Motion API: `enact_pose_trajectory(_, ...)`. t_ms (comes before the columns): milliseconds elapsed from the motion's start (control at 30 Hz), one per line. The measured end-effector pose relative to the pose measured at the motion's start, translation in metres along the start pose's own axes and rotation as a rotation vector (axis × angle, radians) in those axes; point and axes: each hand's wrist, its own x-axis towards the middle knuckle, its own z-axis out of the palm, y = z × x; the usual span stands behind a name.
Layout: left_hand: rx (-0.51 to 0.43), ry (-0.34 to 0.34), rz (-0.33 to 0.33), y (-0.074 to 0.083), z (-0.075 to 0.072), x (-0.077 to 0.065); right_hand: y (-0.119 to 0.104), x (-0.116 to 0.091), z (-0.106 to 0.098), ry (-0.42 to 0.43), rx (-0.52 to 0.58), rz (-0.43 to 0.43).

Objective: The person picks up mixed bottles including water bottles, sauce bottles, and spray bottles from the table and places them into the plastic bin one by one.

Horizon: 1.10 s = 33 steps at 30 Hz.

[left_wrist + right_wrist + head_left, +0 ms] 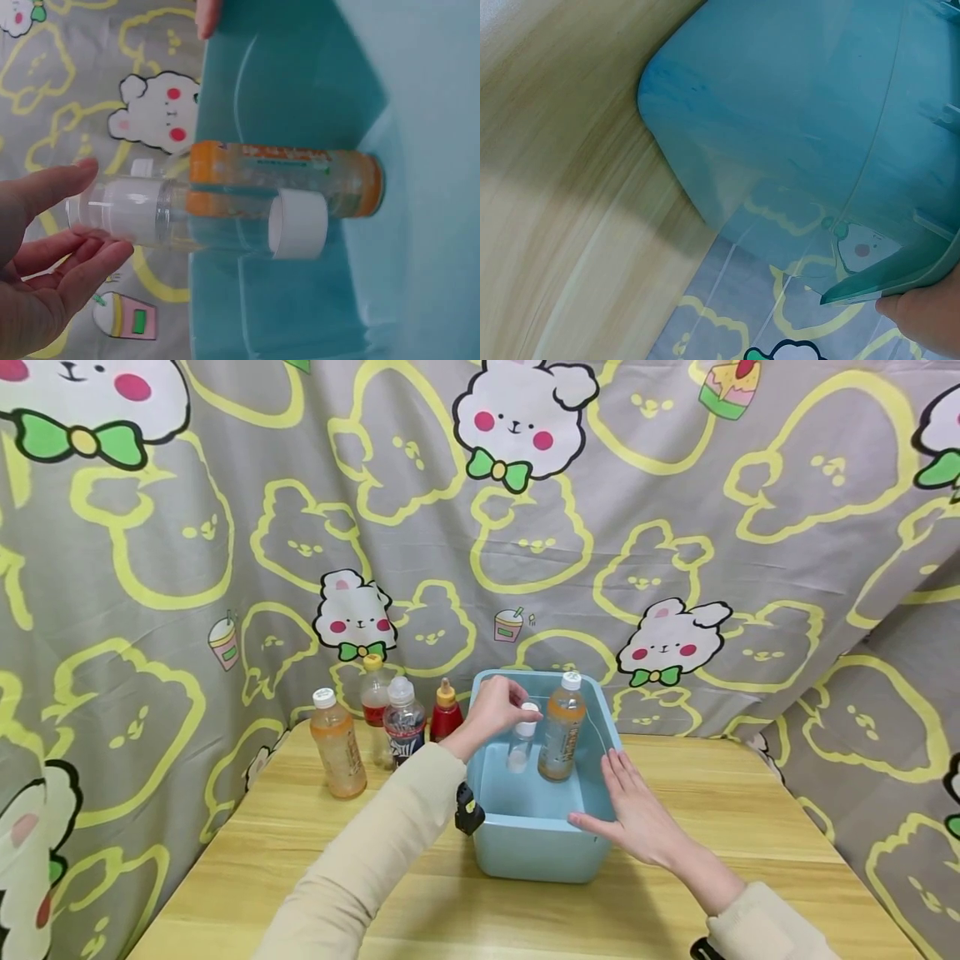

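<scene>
In the head view my left hand point(495, 712) is over the far part of a light blue plastic bin point(536, 850). It pinches the top end of a small clear bottle point(217, 225), which hangs upright inside the bin. The left wrist view shows a clear overcap around white at the held end and a white band point(298, 225) at the other. Beside it in the bin stands a bottle with an orange label and white cap point(562, 731). My right hand point(637, 806) lies along the bin's right rim, fingers straight and thumb toward the near corner.
Left of the bin stand another orange-labelled bottle point(339, 752), a yellow-capped bottle with red liquid point(372, 697), a dark-labelled clear bottle point(405, 727) and a red squeeze bottle point(446, 714). A patterned curtain point(420, 552) hangs behind the wooden table point(712, 777).
</scene>
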Motion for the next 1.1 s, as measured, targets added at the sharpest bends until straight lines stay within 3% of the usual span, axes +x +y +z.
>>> enact_pose_trajectory(233,-0.006,-0.063,-0.043,-0.001,0.004,0.012,0.001,0.0,0.001,0.006,0.0,0.002)
enact_pose_trajectory(300,-0.013,-0.078,-0.031,-0.01,0.011,0.022,0.001,-0.001,0.001,0.005,-0.001,0.003)
enact_pose_trajectory(467,0.0,-0.113,-0.034,-0.009,0.013,0.027,0.0,-0.001,0.0,0.007,-0.004,0.005)
enact_pose_trajectory(533,0.011,-0.132,-0.041,0.0,0.009,0.021,0.0,-0.001,0.0,0.01,-0.007,0.004)
enact_pose_trajectory(767,0.004,-0.194,0.005,-0.008,0.016,0.028,-0.001,0.0,0.0,0.015,-0.003,0.003)
enact_pose_trajectory(1100,-0.023,-0.286,0.007,-0.015,0.029,0.039,0.0,0.0,0.0,0.014,-0.009,0.009)
